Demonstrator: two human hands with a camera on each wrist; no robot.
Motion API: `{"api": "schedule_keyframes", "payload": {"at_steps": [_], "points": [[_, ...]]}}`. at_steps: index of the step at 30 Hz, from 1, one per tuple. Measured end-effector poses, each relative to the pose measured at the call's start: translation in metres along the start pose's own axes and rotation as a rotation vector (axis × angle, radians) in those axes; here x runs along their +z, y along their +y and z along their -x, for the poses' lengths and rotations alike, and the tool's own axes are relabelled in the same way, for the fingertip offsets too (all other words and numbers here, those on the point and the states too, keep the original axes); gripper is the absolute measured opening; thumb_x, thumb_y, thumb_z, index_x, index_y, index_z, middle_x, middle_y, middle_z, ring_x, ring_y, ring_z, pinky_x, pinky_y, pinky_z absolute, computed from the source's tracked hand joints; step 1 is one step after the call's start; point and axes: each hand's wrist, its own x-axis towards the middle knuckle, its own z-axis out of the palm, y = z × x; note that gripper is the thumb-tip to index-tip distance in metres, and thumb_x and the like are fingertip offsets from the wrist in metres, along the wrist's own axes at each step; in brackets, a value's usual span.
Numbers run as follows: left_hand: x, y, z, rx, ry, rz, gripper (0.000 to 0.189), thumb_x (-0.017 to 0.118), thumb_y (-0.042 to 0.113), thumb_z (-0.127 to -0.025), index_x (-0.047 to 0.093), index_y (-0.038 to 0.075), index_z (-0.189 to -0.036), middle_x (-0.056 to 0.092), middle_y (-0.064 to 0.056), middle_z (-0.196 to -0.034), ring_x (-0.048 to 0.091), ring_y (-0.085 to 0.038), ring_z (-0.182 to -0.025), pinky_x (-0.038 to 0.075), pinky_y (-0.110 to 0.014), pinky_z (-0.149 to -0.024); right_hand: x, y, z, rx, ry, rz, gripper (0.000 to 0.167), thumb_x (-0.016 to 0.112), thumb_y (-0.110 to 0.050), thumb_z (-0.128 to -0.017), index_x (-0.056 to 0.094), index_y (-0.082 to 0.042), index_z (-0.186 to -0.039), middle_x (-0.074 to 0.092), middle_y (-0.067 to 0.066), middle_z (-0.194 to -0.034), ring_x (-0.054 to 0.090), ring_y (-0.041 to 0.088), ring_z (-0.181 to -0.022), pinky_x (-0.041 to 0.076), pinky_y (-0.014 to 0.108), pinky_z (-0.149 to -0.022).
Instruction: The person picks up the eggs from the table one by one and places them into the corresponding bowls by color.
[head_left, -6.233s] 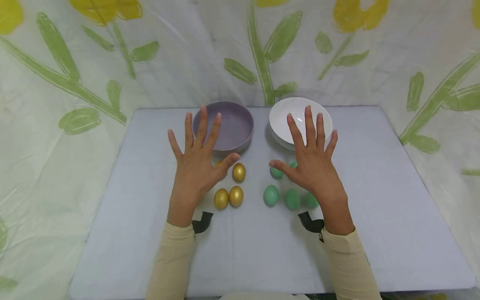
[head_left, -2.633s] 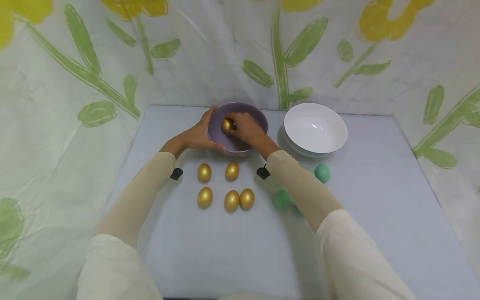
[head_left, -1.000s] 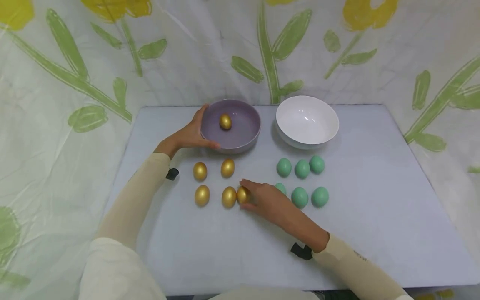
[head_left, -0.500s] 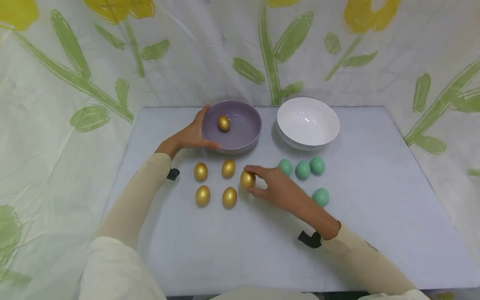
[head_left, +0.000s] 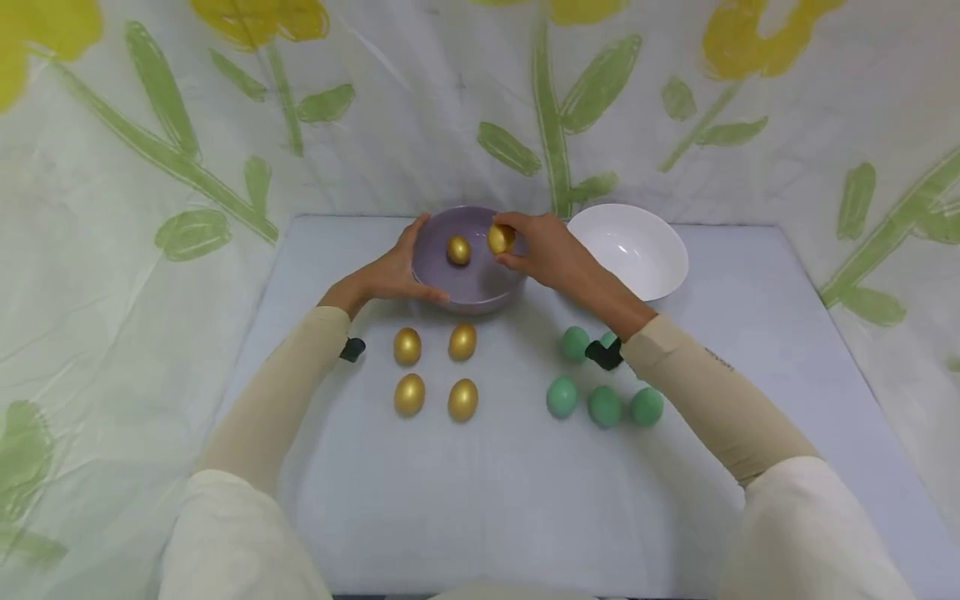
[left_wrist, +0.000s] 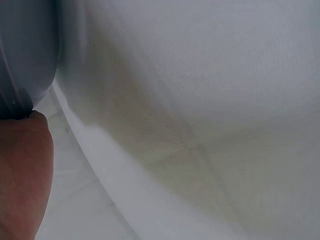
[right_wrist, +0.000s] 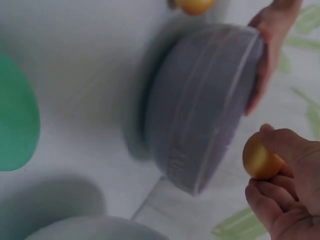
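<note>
Since half a second ago, the gold egg (head_left: pixel 501 239) has travelled from above the table up to the right part of the purple bowl (head_left: pixel 476 306), and I see it pinched between the thumb and fingers of the right hand (head_left: pixel 551 250). On my feed the left hand (head_left: pixel 392 271) grips the bowl's left side, while a second egg (head_left: pixel 458 250) lies inside and four gold ones (head_left: pixel 462 400) sit in front.

Room between both sleeves (head_left: pixel 705 400) at the near edge of the tabletop (head_left: pixel 480 508), a lane inward between four golden eggs (head_left: pixel 462 400) and green eggs (head_left: pixel 562 397), purple bowl (head_left: pixel 480 282) closing its end, left hand (head_left: pixel 386 271) barring the bowl's left side, right hand (head_left: pixel 551 250) its right, white bowl (head_left: pixel 637 250) beside, room at the far right corner
</note>
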Motion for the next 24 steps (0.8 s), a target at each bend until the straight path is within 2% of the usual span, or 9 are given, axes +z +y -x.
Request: {"api": "schedule_keyframes", "payload": {"at_steps": [3, 8, 9, 11, 15, 21, 24], "points": [[-0.001, 0.003, 0.002, -0.007, -0.012, 0.013, 0.147, 0.097, 0.044, -0.074, -0.015, 0.027, -0.169, -0.010, -0.003, -0.177, 0.007, -0.029, -0.161, 0.017, -0.055, -0.128, 0.013, 0.012, -0.023, 0.003, -0.042, 0.020, 0.055, 0.079, -0.014, -0.098, 0.058, 0.001, -0.146, 0.070, 0.016, -0.131, 0.067, 0.030, -0.117, 0.053, 0.041, -0.100], [-0.001, 0.001, 0.003, 0.006, -0.003, 0.021, 0.150, 0.098, 0.048, -0.072, -0.014, 0.029, -0.169, -0.009, -0.002, -0.177, 0.009, -0.029, -0.161, 0.019, -0.056, -0.127, 0.038, 0.027, -0.046, 0.061, -0.103, 0.067, 0.050, 0.078, -0.011, -0.098, 0.059, -0.002, -0.143, 0.069, 0.015, -0.128, 0.063, 0.032, -0.117, 0.052, 0.043, -0.101], [0.000, -0.003, 0.003, 0.012, 0.004, 0.018, 0.150, 0.097, 0.052, -0.071, -0.014, 0.032, -0.169, -0.008, 0.001, -0.177, 0.010, -0.027, -0.161, 0.020, -0.056, -0.127, 0.042, 0.028, -0.050, 0.080, -0.119, 0.073, 0.051, 0.078, -0.012, -0.098, 0.059, -0.002, -0.144, 0.069, 0.015, -0.129, 0.062, 0.032, -0.118, 0.052, 0.043, -0.102], [0.001, -0.002, 0.003, 0.012, 0.004, 0.018, 0.150, 0.097, 0.053, -0.071, -0.014, 0.033, -0.169, -0.009, 0.002, -0.177, 0.010, -0.027, -0.161, 0.021, -0.056, -0.127, 0.047, 0.032, -0.054, 0.101, -0.142, 0.085, 0.052, 0.078, -0.012, -0.098, 0.058, -0.002, -0.144, 0.068, 0.016, -0.129, 0.062, 0.033, -0.117, 0.051, 0.044, -0.102], [0.002, 0.000, 0.003, 0.012, 0.003, 0.023, 0.148, 0.096, 0.052, -0.072, -0.015, 0.036, -0.168, -0.009, 0.001, -0.176, 0.009, -0.026, -0.161, 0.020, -0.055, -0.128, 0.056, 0.036, -0.060, 0.084, -0.156, 0.090, 0.052, 0.078, -0.011, -0.097, 0.058, 0.000, -0.143, 0.069, 0.017, -0.125, 0.064, 0.031, -0.111, 0.052, 0.044, -0.100], [0.004, 0.001, 0.002, 0.030, -0.001, 0.034, 0.148, 0.096, 0.051, -0.073, -0.014, 0.028, -0.169, -0.010, 0.001, -0.176, 0.008, -0.025, -0.161, 0.018, -0.054, -0.128, 0.060, 0.037, -0.064, 0.070, -0.155, 0.110, 0.054, 0.078, -0.010, -0.097, 0.057, 0.000, -0.146, 0.068, 0.018, -0.130, 0.063, 0.032, -0.117, 0.050, 0.045, -0.104], [0.004, 0.000, 0.003, 0.024, 0.002, 0.033, 0.149, 0.096, 0.053, -0.072, -0.014, 0.028, -0.169, -0.010, 0.002, -0.176, 0.008, -0.024, -0.161, 0.018, -0.053, -0.128, 0.062, 0.036, -0.067, 0.069, -0.171, 0.132, 0.053, 0.077, -0.011, -0.098, 0.056, -0.001, -0.147, 0.068, 0.018, -0.132, 0.063, 0.032, -0.120, 0.049, 0.045, -0.106]]}}
